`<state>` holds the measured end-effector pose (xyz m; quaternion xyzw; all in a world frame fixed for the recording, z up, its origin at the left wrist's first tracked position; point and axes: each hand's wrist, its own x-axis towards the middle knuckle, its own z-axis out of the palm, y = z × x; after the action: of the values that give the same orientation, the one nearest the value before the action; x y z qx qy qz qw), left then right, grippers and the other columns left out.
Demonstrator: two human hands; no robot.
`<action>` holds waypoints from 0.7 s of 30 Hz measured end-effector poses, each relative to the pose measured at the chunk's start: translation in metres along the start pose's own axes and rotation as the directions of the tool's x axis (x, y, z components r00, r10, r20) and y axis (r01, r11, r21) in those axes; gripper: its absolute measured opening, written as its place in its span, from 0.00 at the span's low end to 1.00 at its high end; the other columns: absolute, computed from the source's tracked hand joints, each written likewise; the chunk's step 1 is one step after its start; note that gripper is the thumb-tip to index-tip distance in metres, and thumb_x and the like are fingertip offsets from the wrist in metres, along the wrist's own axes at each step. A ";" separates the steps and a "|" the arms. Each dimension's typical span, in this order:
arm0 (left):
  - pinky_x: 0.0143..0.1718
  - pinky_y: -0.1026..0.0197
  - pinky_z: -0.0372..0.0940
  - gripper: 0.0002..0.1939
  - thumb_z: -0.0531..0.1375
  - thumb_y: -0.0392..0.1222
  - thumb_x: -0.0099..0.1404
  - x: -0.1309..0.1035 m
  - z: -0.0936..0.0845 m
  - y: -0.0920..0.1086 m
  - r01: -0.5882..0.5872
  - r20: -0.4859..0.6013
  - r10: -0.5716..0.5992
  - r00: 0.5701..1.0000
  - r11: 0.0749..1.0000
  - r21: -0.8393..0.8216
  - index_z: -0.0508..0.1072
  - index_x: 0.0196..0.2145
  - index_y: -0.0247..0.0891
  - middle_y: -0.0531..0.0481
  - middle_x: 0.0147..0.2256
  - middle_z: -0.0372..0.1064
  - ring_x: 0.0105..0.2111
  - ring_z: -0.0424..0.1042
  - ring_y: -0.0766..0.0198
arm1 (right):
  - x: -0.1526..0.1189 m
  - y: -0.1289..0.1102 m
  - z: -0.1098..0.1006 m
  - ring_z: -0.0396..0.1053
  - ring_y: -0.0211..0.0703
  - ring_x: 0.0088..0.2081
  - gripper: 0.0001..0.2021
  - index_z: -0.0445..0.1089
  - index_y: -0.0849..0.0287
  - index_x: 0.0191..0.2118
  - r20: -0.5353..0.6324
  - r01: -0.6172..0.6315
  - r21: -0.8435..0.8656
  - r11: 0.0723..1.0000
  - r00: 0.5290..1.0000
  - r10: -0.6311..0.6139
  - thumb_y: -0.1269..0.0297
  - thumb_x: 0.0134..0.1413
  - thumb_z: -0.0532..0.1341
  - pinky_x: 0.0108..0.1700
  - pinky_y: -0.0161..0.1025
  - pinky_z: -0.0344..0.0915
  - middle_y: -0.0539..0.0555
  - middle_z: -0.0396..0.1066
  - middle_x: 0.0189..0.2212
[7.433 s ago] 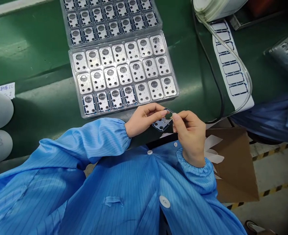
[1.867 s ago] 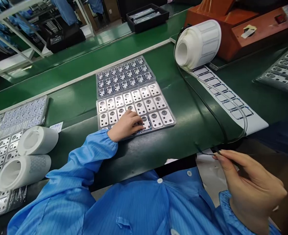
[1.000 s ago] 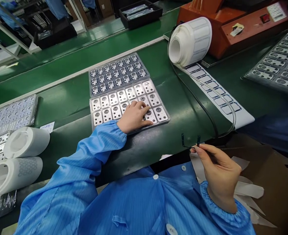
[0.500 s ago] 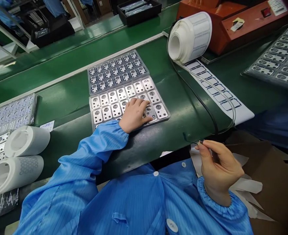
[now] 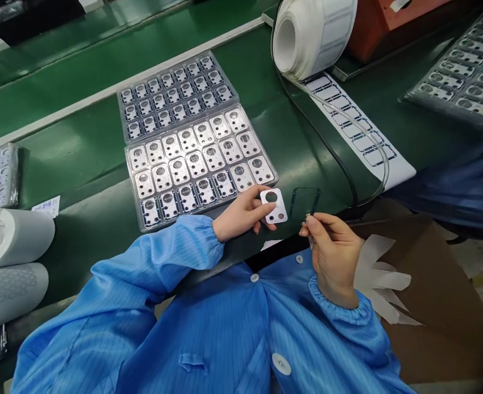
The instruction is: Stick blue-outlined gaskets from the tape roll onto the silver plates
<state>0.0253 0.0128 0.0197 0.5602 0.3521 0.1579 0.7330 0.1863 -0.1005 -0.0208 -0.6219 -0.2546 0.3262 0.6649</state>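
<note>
My left hand (image 5: 245, 213) pinches a small silver metal plate (image 5: 280, 208), which has one large round hole and smaller holes near its lower edge. To the right of it, my right hand (image 5: 335, 246) grips the lower end of a thin, dark, frame-shaped adhesive strip (image 5: 316, 198), held upright and apart from the plate. Left of my hands lies a clear tray (image 5: 136, 210) of silver plates. Several plates in its front row carry dark outlines, those behind are plain. A second tray (image 5: 121, 117) adjoins it at the back, its plates all dark-edged.
A white label roll (image 5: 332, 38) stands behind, its liner strip (image 5: 397, 175) of dark frames running forward under cables (image 5: 327, 148). White rolls (image 5: 23, 235) lie at left. Another tray (image 5: 442, 82) sits far right. Peeled white strips (image 5: 381, 279) hang over a cardboard box (image 5: 438, 306).
My left hand has lifted a silver plate from the tray and brought it right. My right hand has moved left and up with the adhesive frame, closer to the plate. The view has shifted.
</note>
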 end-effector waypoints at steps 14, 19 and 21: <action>0.26 0.70 0.67 0.14 0.60 0.45 0.71 0.007 0.004 -0.014 0.000 0.011 0.002 1.000 0.983 -0.185 0.65 0.48 0.34 0.45 0.38 0.77 0.33 0.80 0.65 | -0.011 0.007 0.005 0.72 0.37 0.27 0.08 0.78 0.55 0.36 0.093 0.167 -0.225 0.960 0.984 -0.149 0.59 0.53 0.71 0.30 0.36 0.70 0.49 0.76 0.28; 0.26 0.70 0.67 0.09 0.55 0.40 0.74 0.006 0.006 -0.011 0.036 0.019 -0.033 0.999 0.977 -0.212 0.65 0.49 0.34 0.46 0.36 0.77 0.32 0.79 0.67 | -0.012 0.006 0.006 0.72 0.36 0.27 0.06 0.78 0.54 0.36 0.112 0.194 -0.236 0.952 0.979 -0.172 0.60 0.54 0.70 0.30 0.35 0.70 0.48 0.76 0.29; 0.26 0.70 0.67 0.09 0.55 0.40 0.74 0.006 0.006 -0.011 0.039 0.019 -0.036 0.999 0.975 -0.219 0.65 0.49 0.34 0.47 0.34 0.77 0.32 0.79 0.66 | -0.012 0.005 0.006 0.72 0.36 0.27 0.05 0.78 0.55 0.36 0.116 0.201 -0.247 0.948 0.977 -0.177 0.60 0.54 0.70 0.30 0.35 0.70 0.49 0.76 0.30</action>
<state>0.0319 0.0089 0.0086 0.4704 0.3377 0.1777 0.7957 0.1738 -0.1052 -0.0240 -0.6599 -0.3838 0.2534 0.5941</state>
